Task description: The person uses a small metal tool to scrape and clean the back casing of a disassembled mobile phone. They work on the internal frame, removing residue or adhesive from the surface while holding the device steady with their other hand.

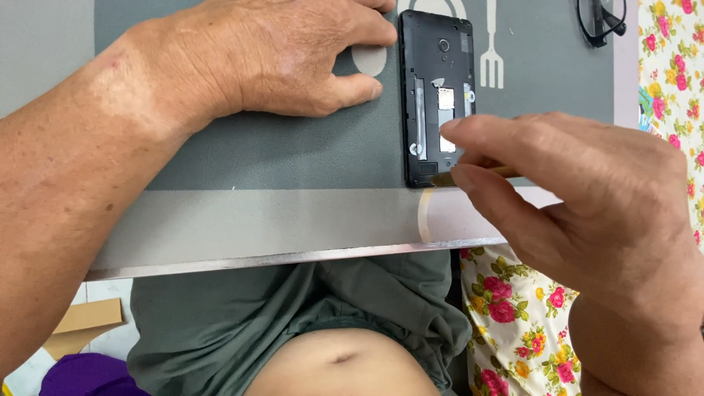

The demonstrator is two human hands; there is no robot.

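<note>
A black phone [434, 73] with its back cover off lies on a grey placemat [293, 154], its card slots and inner frame showing. My left hand [279, 55] rests flat on the mat, with its fingertips touching the phone's left edge. My right hand [579, 191] hovers over the phone's lower right corner and pinches a thin brass-coloured tool [469, 176] between thumb and forefinger. The tool's tip sits at the phone's bottom edge. The rest of the tool is hidden inside my fingers.
Black-framed glasses [601, 18] lie at the mat's far right corner. A floral cloth [671, 66] covers the table on the right and hangs down by my lap. The table's metal edge [293, 257] runs across the middle. A cardboard piece [84, 319] lies on the floor.
</note>
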